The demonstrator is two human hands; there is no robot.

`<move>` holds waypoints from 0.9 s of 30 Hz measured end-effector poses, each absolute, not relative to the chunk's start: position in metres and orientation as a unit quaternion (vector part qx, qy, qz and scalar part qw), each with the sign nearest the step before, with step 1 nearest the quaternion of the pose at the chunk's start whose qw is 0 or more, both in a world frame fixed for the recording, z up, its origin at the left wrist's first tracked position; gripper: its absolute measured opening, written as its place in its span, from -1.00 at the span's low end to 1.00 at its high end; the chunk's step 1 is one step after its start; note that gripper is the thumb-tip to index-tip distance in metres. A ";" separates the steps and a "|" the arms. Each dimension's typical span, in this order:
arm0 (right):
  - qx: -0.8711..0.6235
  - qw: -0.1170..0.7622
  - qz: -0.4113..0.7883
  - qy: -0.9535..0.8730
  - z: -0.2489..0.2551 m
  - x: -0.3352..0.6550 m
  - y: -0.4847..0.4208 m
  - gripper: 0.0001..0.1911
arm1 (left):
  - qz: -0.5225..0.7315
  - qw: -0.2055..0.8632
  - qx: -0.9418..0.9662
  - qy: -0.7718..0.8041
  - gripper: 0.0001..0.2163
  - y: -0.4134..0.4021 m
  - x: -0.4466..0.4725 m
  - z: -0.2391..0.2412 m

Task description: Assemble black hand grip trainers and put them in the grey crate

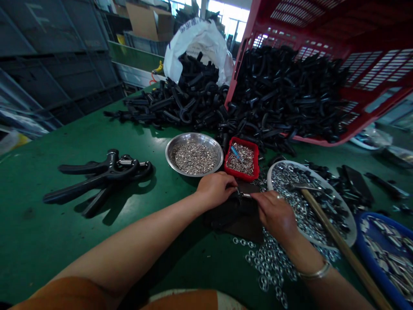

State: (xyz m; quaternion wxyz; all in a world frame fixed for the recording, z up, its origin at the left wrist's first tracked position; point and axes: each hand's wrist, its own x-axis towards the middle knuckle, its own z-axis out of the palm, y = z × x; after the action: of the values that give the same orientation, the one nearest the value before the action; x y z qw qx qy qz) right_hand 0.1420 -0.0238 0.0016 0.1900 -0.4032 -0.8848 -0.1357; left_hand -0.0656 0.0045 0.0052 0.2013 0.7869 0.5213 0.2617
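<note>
Over a dark flat pad point(250, 228), both hands work close together. My right hand point(277, 211) pinches the end of a small metal coil spring point(246, 196) between thumb and fingertips. My left hand point(217, 188) is closed at the spring's other side, with thumb and fingers pinched together; what lies between them is too small to make out. A black plastic clamp part point(226, 217) lies below the hands, mostly dark and hard to outline. At the left lie several black spring clamps point(108, 174) with springs fitted.
Beyond the hands stand a steel bowl point(170, 160) of small metal pieces and a red tray point(256, 161) of rivet-like pieces. A hammer point(335, 228) lies across a white basin point(350, 234) of rings. A blue basin point(361, 249) and a tipped red crate point(237, 82) flank black parts.
</note>
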 end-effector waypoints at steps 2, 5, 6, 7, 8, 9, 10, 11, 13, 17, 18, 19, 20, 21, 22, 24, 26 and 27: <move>-0.397 0.173 -0.126 -0.892 0.003 0.145 -0.022 -0.73 | 0.267 0.202 0.786 0.520 -0.85 0.004 -0.065 0.005; -0.412 0.176 -0.070 -0.891 0.009 0.149 -0.018 -0.76 | 0.296 0.233 0.775 0.508 -0.84 0.004 -0.065 0.008; -0.421 0.184 -0.044 -0.887 0.012 0.149 -0.016 -0.78 | 0.309 0.262 0.767 0.498 -0.85 0.004 -0.066 0.010; -0.433 0.202 -0.016 -0.878 0.016 0.148 -0.015 -0.79 | 0.320 0.303 0.757 0.483 -0.85 0.004 -0.066 0.012; -0.446 0.231 0.015 -0.864 0.020 0.145 -0.015 -0.79 | 0.328 0.355 0.743 0.463 -0.86 0.004 -0.066 0.015; -0.456 0.267 0.051 -0.848 0.023 0.141 -0.014 -0.79 | 0.333 0.413 0.724 0.440 -0.86 0.004 -0.066 0.018; -0.460 0.304 0.092 -0.829 0.026 0.135 -0.014 -0.80 | 0.335 0.469 0.702 0.417 -0.86 0.004 -0.066 0.021; -0.457 0.337 0.140 -0.811 0.029 0.129 -0.015 -0.81 | 0.335 0.519 0.678 0.398 -0.86 0.003 -0.067 0.023; -0.442 0.382 0.227 -0.779 0.032 0.117 -0.016 -0.84 | 0.330 0.594 0.631 0.374 -0.85 0.002 -0.069 0.027; -0.420 0.439 0.313 -0.730 0.031 0.101 -0.016 -0.90 | 0.304 0.687 0.556 0.356 -0.78 0.002 -0.072 0.028; -0.413 0.454 0.323 -0.720 0.031 0.098 -0.016 -0.91 | 0.295 0.703 0.540 0.355 -0.76 0.002 -0.072 0.027; -0.404 0.468 0.334 -0.711 0.030 0.096 -0.017 -0.92 | 0.287 0.717 0.525 0.357 -0.73 0.002 -0.071 0.026; -0.396 0.480 0.345 -0.703 0.031 0.094 -0.017 -0.93 | 0.280 0.730 0.510 0.359 -0.71 0.002 -0.070 0.025; -0.390 0.490 0.355 -0.694 0.031 0.092 -0.017 -0.94 | 0.276 0.740 0.496 0.361 -0.70 0.002 -0.069 0.025; -0.388 0.497 0.365 -0.685 0.032 0.091 -0.018 -0.94 | 0.277 0.746 0.488 0.360 -0.69 0.001 -0.069 0.025; -0.406 0.493 0.367 -0.676 0.035 0.092 -0.019 -0.91 | 0.296 0.736 0.489 0.363 -0.69 0.002 -0.068 0.027; -0.449 0.463 0.306 -0.700 0.036 0.097 -0.019 -0.88 | 0.325 0.686 0.522 0.388 -0.72 0.003 -0.069 0.029; -0.469 0.431 0.254 -0.727 0.036 0.100 -0.019 -0.87 | 0.340 0.648 0.546 0.407 -0.73 0.005 -0.070 0.029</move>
State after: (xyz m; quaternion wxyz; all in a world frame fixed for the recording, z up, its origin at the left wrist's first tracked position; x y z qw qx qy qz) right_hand 0.1003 -0.0194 0.0355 0.4315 -0.4692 -0.7274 0.2542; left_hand -0.0705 0.0050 0.0293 0.6482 0.5465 0.4073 0.3397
